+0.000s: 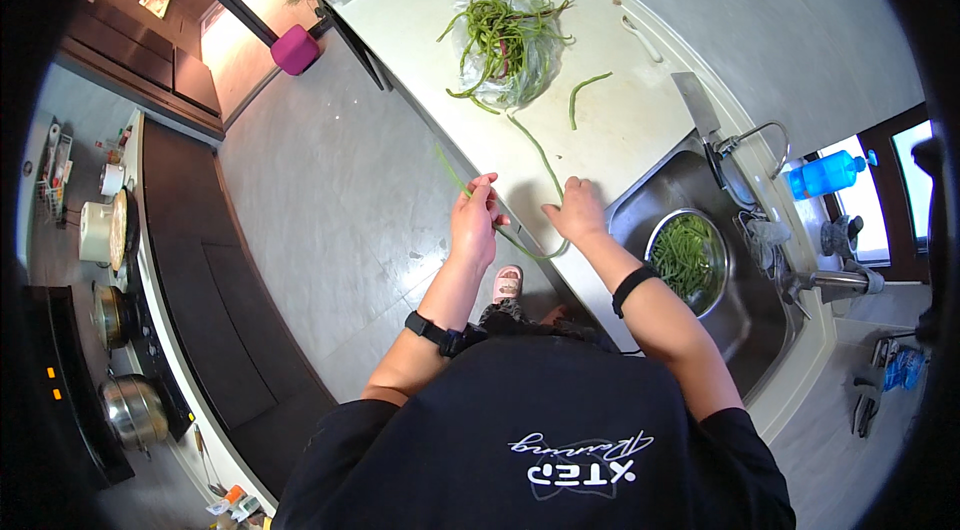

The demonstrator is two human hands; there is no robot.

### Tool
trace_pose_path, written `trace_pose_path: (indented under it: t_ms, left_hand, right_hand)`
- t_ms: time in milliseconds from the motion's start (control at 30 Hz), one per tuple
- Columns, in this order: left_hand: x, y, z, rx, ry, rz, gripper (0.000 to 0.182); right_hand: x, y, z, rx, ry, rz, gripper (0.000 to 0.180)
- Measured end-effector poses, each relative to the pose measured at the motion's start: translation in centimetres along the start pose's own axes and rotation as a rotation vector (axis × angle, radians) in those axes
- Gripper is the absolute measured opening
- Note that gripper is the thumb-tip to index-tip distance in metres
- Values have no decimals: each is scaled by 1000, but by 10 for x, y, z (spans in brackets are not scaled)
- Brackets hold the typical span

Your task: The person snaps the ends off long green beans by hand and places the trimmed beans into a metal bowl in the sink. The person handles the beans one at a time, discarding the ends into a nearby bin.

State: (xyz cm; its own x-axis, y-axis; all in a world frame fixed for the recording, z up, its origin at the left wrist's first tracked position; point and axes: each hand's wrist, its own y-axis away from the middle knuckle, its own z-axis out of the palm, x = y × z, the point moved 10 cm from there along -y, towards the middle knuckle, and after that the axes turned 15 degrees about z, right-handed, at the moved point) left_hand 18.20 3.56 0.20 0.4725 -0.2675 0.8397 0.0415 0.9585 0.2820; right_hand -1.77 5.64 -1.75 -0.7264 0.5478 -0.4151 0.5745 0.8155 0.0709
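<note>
A long green bean (pixel 536 256) hangs in a loop between my hands. Pinched in the fingers of my left hand (pixel 474 222), one end of it sticks out over the floor side. The other end stretches across the pale countertop (pixel 525 170) towards a bean pile. My right hand (pixel 579 213) is over the counter's front part, and the bean passes beneath its fingers; their grip is hidden. Farther back, a heap of long beans (pixel 499 35) lies on a clear plastic bag (pixel 544 69). A short bean piece (pixel 576 99) rests by itself to the right.
The steel sink (pixel 757 342) at right holds a metal bowl (pixel 724 260) of cut green pieces (pixel 682 256). A cleaver (pixel 697 106) lies by the faucet (pixel 780 147), near a white-handled peeler or knife (pixel 641 39). Pots (pixel 135 410) stand on the stove at left.
</note>
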Motion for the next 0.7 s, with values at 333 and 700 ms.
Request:
trace_pose_path:
  t_ms: [333, 700]
  left_hand:
    - [-36, -30, -17, 10, -140, -23, 36]
    - [1, -4, 53, -323, -20, -16, 24]
  right_hand:
    - [-8, 23, 4, -374, -386, -46, 18]
    - [-39, 78, -49, -451, -394, -167, 17]
